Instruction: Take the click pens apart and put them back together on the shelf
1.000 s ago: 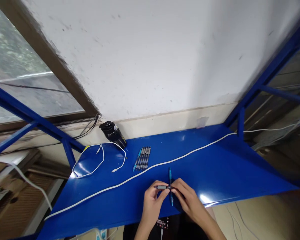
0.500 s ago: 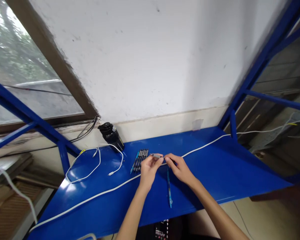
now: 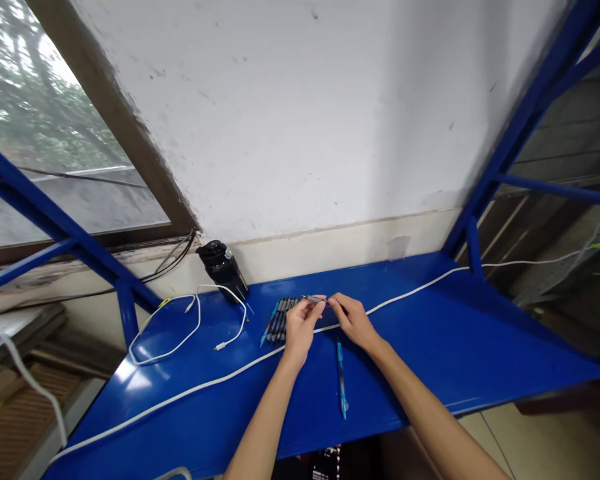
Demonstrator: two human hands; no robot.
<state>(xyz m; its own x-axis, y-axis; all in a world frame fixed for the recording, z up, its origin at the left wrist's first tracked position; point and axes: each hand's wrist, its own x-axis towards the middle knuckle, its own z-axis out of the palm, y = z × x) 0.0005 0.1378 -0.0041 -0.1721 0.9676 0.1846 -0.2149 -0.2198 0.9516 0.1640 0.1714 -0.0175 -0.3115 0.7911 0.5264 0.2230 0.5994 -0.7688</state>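
Note:
Above the blue table [image 3: 205, 417], my left hand [image 3: 301, 327] is closed around a grey and dark pen [image 3: 314, 298], which lies about level and points to the right. My right hand [image 3: 353, 321] pinches at the pen's right end; what sits between those fingertips is too small to make out. Just left of my left hand lies a row of several grey and black pens [image 3: 280, 320] with a light blue pen [image 3: 269, 325] at its left side. Another light blue pen [image 3: 341, 380] lies alone below my right hand.
A black bottle [image 3: 224, 270] stands near the wall at the back left. One white cable [image 3: 180, 399] crosses the table behind my wrists, and a thinner white cable [image 3: 199, 319] loops at the left. Blue frame posts [image 3: 475, 247] rise at both sides.
Both hands have moved slightly up and away from the table's front edge, with the pen still between them. The view has shifted a little.

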